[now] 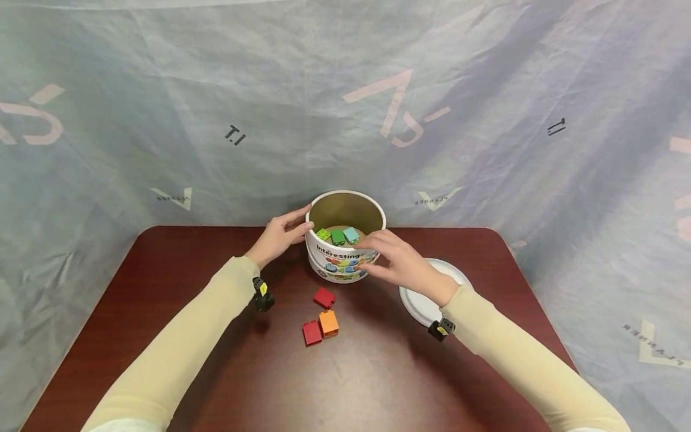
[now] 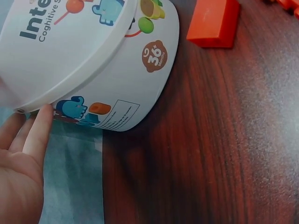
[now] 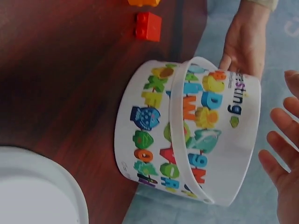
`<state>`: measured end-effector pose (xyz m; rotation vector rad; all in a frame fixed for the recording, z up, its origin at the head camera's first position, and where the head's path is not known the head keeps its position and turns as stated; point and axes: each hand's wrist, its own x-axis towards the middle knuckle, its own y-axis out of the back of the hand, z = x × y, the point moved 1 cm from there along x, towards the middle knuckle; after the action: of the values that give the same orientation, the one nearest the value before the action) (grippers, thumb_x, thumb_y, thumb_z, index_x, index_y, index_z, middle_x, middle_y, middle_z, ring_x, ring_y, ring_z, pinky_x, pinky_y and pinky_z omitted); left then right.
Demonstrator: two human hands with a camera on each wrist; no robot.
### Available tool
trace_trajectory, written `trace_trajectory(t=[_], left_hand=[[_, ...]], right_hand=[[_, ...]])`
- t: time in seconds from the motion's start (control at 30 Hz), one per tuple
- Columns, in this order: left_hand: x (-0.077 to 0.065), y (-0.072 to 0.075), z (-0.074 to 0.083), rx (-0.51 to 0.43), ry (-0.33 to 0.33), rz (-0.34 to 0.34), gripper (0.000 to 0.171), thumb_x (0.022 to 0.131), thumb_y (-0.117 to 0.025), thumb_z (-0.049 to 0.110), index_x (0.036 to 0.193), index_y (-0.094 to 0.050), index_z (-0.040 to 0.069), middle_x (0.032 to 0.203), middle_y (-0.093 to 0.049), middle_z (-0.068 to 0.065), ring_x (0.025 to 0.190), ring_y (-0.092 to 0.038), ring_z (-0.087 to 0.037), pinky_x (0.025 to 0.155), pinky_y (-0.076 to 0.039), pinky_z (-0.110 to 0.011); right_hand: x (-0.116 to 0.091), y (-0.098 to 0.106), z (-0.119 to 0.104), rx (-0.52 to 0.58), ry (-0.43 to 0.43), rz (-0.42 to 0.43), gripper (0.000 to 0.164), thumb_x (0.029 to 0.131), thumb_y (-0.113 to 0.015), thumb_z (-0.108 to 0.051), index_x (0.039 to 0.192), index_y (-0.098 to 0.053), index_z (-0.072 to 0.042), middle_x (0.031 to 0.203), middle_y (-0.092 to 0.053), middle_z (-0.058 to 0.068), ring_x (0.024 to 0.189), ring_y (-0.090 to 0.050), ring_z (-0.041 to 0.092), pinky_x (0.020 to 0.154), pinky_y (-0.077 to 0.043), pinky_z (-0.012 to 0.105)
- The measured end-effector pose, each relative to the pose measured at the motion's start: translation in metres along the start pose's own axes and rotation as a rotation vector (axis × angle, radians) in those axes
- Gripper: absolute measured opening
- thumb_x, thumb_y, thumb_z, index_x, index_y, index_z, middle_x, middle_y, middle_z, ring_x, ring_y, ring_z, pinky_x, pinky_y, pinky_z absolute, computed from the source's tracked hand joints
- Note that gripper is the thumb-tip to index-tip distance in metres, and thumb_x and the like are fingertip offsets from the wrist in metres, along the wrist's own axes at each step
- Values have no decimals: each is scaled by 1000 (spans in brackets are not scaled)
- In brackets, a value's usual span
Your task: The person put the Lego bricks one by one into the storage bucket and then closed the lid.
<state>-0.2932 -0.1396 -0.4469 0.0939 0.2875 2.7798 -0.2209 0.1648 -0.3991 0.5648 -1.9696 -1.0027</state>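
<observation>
A white bucket (image 1: 345, 264) with colourful printed pictures stands at the back of the table, with a light green brick (image 1: 323, 234), a green brick (image 1: 338, 237) and a light blue brick (image 1: 351, 234) inside. My left hand (image 1: 276, 239) rests against its left side, fingers fairly straight and fingertips by the bucket's handle (image 2: 88, 74). At the front right of the rim is my right hand (image 1: 396, 261); in the right wrist view its spread fingers (image 3: 280, 140) hold nothing. Nearer me on the table lie a red brick (image 1: 324, 297), an orange brick (image 1: 329, 323) and another red brick (image 1: 312, 333).
A round white lid (image 1: 421, 306) lies right of the bucket, partly under my right forearm. Grey printed sheeting (image 1: 270, 90) hangs behind the dark red wooden table (image 1: 378, 384) and along its sides.
</observation>
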Motion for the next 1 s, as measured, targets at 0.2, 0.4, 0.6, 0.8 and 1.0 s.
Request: trace_trajectory(t=[0.2,0.4,0.6,0.8,1.0], left_hand=[[5,2,-3,-12,-15,2,60,104,-67,27,160,-45,24,164,-41,-12,138,-55,-30,104,-54,-42],[4,6,-2,-3,-14,12,60,103,-67,27,159,-46,24,163,-42,-13,136,-57,-29,102,-55,-38],[5,5,-4,4,-21,4,62,102,-68,29,159,-46,23,163,-42,-13,137,-56,-29,102,-55,-39],[4,3,-5,-9,-33,13,59,104,-66,26,160,-45,23,164,-42,-12,138,-55,-30,104,-54,-41],[6,2,-6,-17,-16,-11,61,105,-64,23,162,-41,22,165,-38,-14,141,-51,-33,106,-52,-47]], right_hand=[[-1,-4,-7,13,38,-18,38,87,-86,-14,120,-73,-4,118,-70,6,112,-62,23,99,-52,41],[-2,-6,-15,1,79,-60,39,89,-84,-20,123,-72,-5,122,-69,5,117,-62,20,105,-51,38],[-5,-10,-18,2,109,-55,41,87,-86,-19,123,-71,-7,123,-69,5,119,-63,20,107,-50,36],[-9,-17,-21,9,115,-73,41,88,-86,-21,124,-71,-8,121,-69,3,118,-63,17,105,-52,35],[-18,-28,-21,15,111,-118,44,90,-84,-22,130,-69,-11,126,-69,2,121,-62,15,105,-52,34]])
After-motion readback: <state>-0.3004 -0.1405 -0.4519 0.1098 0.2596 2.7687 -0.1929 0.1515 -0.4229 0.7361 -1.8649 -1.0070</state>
